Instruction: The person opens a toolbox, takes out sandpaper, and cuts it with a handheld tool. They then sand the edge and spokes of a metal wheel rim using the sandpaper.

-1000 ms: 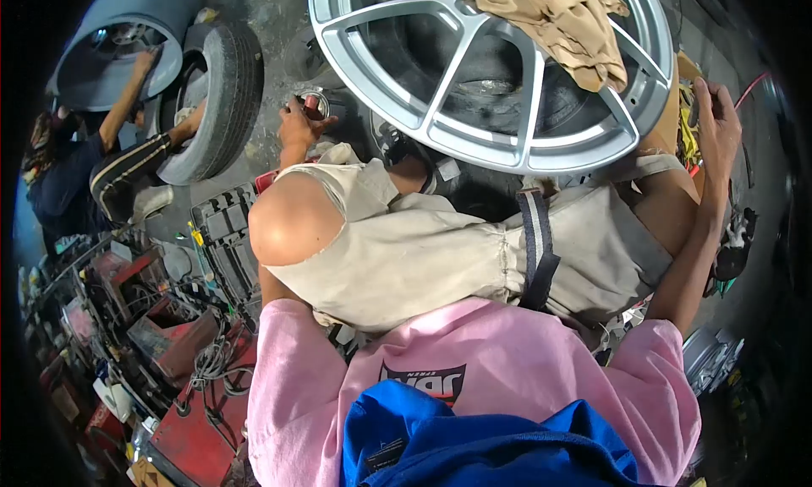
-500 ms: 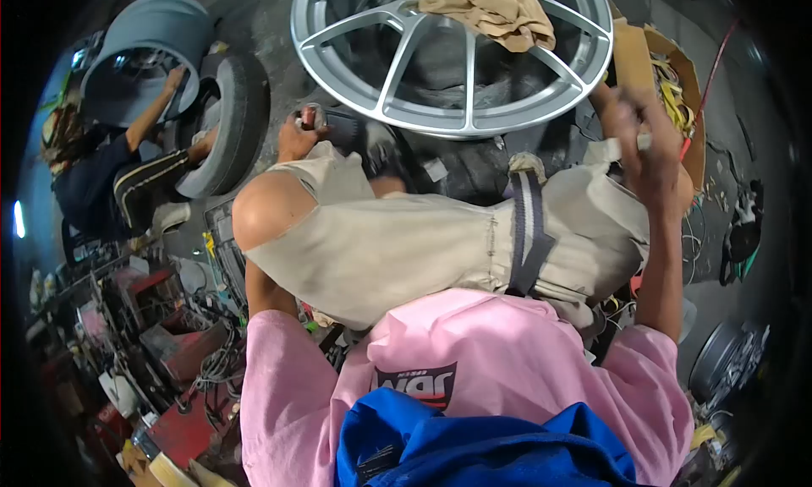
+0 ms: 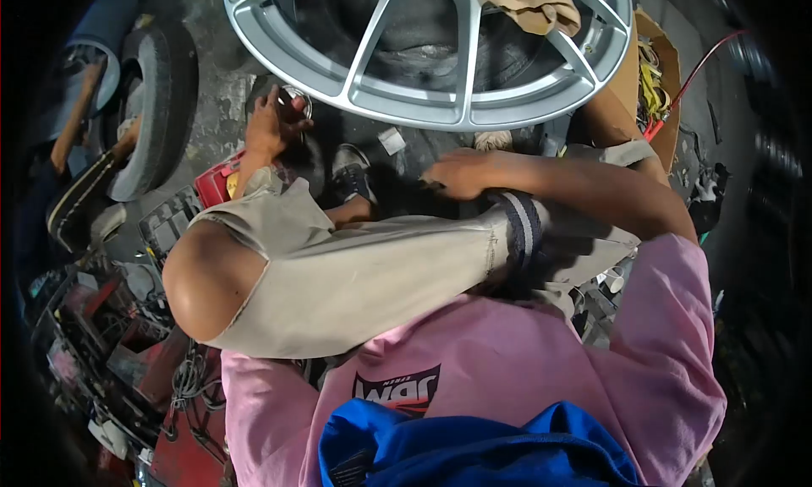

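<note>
My left hand (image 3: 269,130) is at the left, beyond my bare knee, its fingers round a small open can (image 3: 306,106) with something red at its mouth. Curled and partly blurred, my right hand (image 3: 461,172) is over the gap between my legs, near the striped strap (image 3: 523,225); what its fingertips hold is too small to tell. Both hands are apart from the large silver spoked wheel rim (image 3: 465,81) ahead. A crumpled tan cloth (image 3: 533,3) lies on the rim's spokes.
A cardboard box (image 3: 666,85) of straps and tools stands at the right, with a red hose (image 3: 706,54) beside it. At the left are a tyre (image 3: 161,106) and a partly visible person (image 3: 80,178) by a grey barrel-shaped wheel. Red tools and cables crowd the lower left.
My right hand has come inward from the far right to between my legs. My left hand still has the can. The view has shifted, and the rim sits further left than a second ago.
</note>
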Action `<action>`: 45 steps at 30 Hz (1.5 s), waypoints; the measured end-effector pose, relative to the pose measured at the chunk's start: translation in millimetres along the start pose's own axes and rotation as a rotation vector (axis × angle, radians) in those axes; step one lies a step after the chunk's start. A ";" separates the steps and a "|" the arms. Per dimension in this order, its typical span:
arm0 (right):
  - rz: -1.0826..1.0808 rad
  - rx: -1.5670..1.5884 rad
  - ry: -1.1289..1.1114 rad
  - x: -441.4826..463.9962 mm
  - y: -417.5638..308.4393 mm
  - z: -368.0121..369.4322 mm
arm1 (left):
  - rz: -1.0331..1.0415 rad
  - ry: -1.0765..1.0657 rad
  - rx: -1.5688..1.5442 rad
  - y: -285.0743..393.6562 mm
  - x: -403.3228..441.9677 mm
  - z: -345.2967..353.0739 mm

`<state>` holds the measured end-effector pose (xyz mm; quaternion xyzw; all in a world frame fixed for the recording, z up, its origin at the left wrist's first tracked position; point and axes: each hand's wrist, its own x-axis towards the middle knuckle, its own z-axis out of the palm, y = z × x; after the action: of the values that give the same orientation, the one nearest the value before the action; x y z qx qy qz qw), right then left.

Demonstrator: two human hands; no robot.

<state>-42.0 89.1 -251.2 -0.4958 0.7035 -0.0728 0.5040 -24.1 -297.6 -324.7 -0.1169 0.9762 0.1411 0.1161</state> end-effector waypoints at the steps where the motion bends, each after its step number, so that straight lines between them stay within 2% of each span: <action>1: -0.004 0.006 -0.019 23.8 -3.7 1.3 | -0.012 -0.015 -0.008 -1.7 3.1 -3.6; 3: 0.118 -0.110 -0.055 64.0 0.0 7.1 | 0.021 -0.146 0.025 -8.7 17.5 -1.6; 4: 0.105 -0.105 -0.065 78.0 9.8 15.6 | 0.028 -0.193 0.037 -8.3 22.6 -3.7; 6: 0.024 -0.295 0.229 117.0 25.9 35.1 | 0.029 -0.270 0.087 8.6 22.4 -17.2; 8: 0.001 -0.526 0.421 154.1 48.3 52.1 | 0.013 -0.284 0.059 11.8 21.9 -24.7; 11: 0.149 -0.597 0.634 190.2 69.8 69.6 | 0.000 -0.285 0.061 17.0 19.1 -27.2; 16: 0.337 -0.411 0.823 200.9 92.1 83.1 | -0.036 -0.108 0.086 21.0 0.8 -24.3; 17: 0.337 -0.376 0.837 197.6 95.6 84.1 | 0.067 0.079 0.043 5.2 -6.4 -2.0; 18: 0.329 -0.335 0.847 193.6 98.2 85.7 | 0.078 0.082 0.048 13.1 -8.0 -11.3; 20: 0.286 -0.238 0.843 182.5 98.1 92.1 | 0.189 0.231 -0.022 47.7 -32.4 -43.0; 21: 0.248 -0.175 0.837 175.0 96.5 93.6 | 0.195 0.376 -0.033 69.7 -43.6 -55.2; 22: 0.203 -0.101 0.821 164.9 94.4 91.8 | 0.208 0.373 -0.035 72.9 -45.8 -52.9; 24: 0.087 0.080 0.741 144.2 87.5 86.3 | -0.048 -0.011 -0.463 67.4 -56.6 -35.5; 25: 0.040 0.168 0.681 132.0 83.7 82.5 | -0.127 -0.087 -0.585 43.5 -59.5 15.3; 26: 0.036 0.256 0.492 118.4 78.9 75.7 | -0.260 -0.291 -0.615 58.4 -62.4 18.7; 28: 0.026 0.340 0.544 123.0 87.0 88.6 | -0.519 -0.781 -0.572 75.4 -59.5 38.0; 29: 0.041 0.435 0.586 121.6 89.8 96.4 | -0.495 -0.793 -0.565 88.9 -60.9 44.0; 31: -0.004 0.579 0.736 123.7 94.9 112.2 | -0.452 -0.995 -0.773 113.0 -68.2 57.3; 32: 0.008 0.580 0.751 121.2 103.7 118.6 | -0.436 -1.001 -0.764 116.2 -65.4 65.3; 34: 0.069 0.617 0.667 114.0 109.6 115.9 | -0.361 -1.121 -0.957 119.5 -58.5 71.8; 36: 0.034 0.667 0.732 103.5 112.8 113.1 | -0.314 -1.110 -0.893 122.1 -60.1 76.6; 38: 0.078 0.843 0.510 78.0 110.0 97.3 | -0.457 -1.152 -1.042 124.6 -58.6 84.1; 39: 0.118 0.803 0.517 62.4 102.2 85.6 | -0.571 -1.189 -1.027 140.3 -54.0 72.8; 42: 0.231 0.827 0.580 57.7 97.2 84.4 | -0.619 -1.120 -0.971 172.7 -61.2 47.7; 43: 0.202 0.847 0.606 58.0 93.0 85.6 | -0.606 -1.127 -0.961 168.5 -60.4 56.7; 45: 0.126 1.004 0.554 72.8 92.9 102.8 | -0.450 -1.188 -0.952 137.5 -59.0 91.8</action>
<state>-19.6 120.0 -403.0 -0.1152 0.7167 -0.4948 0.4778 13.6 -130.1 -360.9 -0.2536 0.5388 0.5551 0.5807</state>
